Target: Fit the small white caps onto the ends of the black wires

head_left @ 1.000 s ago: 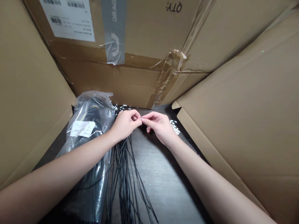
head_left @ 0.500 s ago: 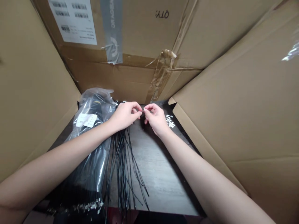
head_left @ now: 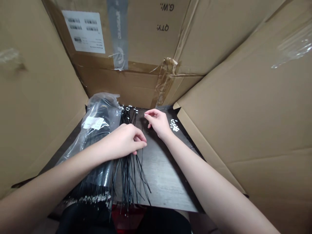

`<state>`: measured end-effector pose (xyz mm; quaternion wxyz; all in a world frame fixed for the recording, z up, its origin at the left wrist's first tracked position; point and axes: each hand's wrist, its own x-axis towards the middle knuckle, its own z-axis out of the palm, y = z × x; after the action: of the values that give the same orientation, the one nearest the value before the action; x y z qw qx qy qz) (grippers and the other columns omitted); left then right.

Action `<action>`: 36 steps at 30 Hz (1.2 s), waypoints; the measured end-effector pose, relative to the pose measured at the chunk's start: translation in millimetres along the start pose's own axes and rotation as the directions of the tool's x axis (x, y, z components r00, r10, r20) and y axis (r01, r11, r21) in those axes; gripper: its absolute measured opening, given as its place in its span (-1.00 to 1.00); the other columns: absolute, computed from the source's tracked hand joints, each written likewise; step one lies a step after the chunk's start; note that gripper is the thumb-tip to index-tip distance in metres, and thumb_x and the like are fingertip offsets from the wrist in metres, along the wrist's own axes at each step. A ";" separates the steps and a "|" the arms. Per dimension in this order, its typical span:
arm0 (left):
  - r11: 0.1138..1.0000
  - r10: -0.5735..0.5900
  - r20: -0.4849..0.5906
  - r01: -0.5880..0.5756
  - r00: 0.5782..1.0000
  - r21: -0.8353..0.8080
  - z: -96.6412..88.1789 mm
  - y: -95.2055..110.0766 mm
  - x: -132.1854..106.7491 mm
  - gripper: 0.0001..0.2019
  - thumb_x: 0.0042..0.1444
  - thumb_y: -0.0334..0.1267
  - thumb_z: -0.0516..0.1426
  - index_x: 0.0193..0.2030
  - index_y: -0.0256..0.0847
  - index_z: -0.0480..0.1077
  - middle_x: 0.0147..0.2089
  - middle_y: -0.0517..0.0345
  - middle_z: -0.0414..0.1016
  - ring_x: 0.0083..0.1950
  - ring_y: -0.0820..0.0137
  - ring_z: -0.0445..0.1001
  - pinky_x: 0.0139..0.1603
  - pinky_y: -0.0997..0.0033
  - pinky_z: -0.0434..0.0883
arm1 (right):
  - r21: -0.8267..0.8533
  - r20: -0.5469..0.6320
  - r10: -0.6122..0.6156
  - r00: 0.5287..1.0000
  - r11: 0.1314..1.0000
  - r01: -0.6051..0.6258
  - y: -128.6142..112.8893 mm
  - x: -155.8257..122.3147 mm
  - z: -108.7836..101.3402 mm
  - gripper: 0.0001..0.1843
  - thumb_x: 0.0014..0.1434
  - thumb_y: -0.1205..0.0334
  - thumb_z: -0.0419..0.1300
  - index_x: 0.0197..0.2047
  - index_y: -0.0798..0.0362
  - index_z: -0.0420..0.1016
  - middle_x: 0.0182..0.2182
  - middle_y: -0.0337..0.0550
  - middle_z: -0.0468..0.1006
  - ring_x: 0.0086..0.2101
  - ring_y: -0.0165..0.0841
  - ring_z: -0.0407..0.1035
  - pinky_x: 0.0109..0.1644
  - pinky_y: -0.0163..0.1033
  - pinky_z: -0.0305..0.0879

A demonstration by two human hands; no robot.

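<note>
A loose bundle of thin black cords (head_left: 129, 162) with small white tips at the far end lies along a dark wooden tabletop (head_left: 163, 175). My left hand (head_left: 125, 141) rests on the bundle's middle, fingers curled and pinched around a cord. My right hand (head_left: 157, 122) is farther back, thumb and forefinger pinched on a tiny white piece at a cord's end. A small heap of white pieces (head_left: 174, 125) lies just right of that hand.
A clear plastic bag (head_left: 97, 130) of more black cords with a white label lies at the left. Cardboard box walls (head_left: 243, 97) close in on the left, back and right. The table's near edge is at the bottom.
My left hand has drawn back toward me along the bundle, away from my right hand. The right hand stays pinched near the far end. The view has tilted down.
</note>
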<state>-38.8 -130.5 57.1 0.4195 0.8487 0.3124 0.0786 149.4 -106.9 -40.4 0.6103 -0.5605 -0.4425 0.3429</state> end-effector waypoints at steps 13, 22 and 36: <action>0.987 0.000 -0.228 0.036 0.974 0.154 -7.5 -41.2 -1.6 -0.65 0.11 -0.14 0.15 0.02 -0.18 0.51 -0.44 0.20 0.55 -0.48 0.42 0.43 -0.39 0.44 0.29 | -0.042 0.209 0.048 0.977 0.998 -0.040 -5.8 -2.2 2.4 -0.63 0.05 0.25 0.21 -0.04 0.08 0.54 -0.43 -0.20 0.61 -0.62 -0.52 0.36 -0.59 -0.42 0.32; 0.934 -0.313 -0.625 0.351 0.715 -0.066 -18.2 -32.8 -124.8 -0.70 0.10 0.07 0.14 -0.21 -0.07 0.52 -0.39 0.16 0.57 -0.36 0.29 0.51 -0.36 0.32 0.41 | -0.178 0.212 0.041 0.976 0.984 -0.003 -5.4 -6.3 2.6 -0.58 0.04 0.14 0.28 -0.01 0.07 0.52 -0.48 -0.25 0.53 -0.60 -0.46 0.33 -0.54 -0.33 0.28; 0.696 -0.545 -0.707 0.713 0.450 -0.083 11.6 -68.2 -224.4 -0.80 -0.02 0.18 0.12 -0.44 0.25 0.47 -0.51 0.60 0.54 -0.40 0.25 0.53 -0.34 0.20 0.48 | -0.692 0.421 -0.141 0.896 0.589 0.417 -16.5 -24.2 20.4 -0.76 0.26 0.11 0.17 -0.13 -0.06 0.64 -0.13 -0.12 0.57 -0.25 -0.29 0.46 -0.21 -0.20 0.31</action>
<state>-243.7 -241.1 26.7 0.1717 0.6185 0.7436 0.1875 120.2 -123.5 -28.2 0.2794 -0.6239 -0.7220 0.1067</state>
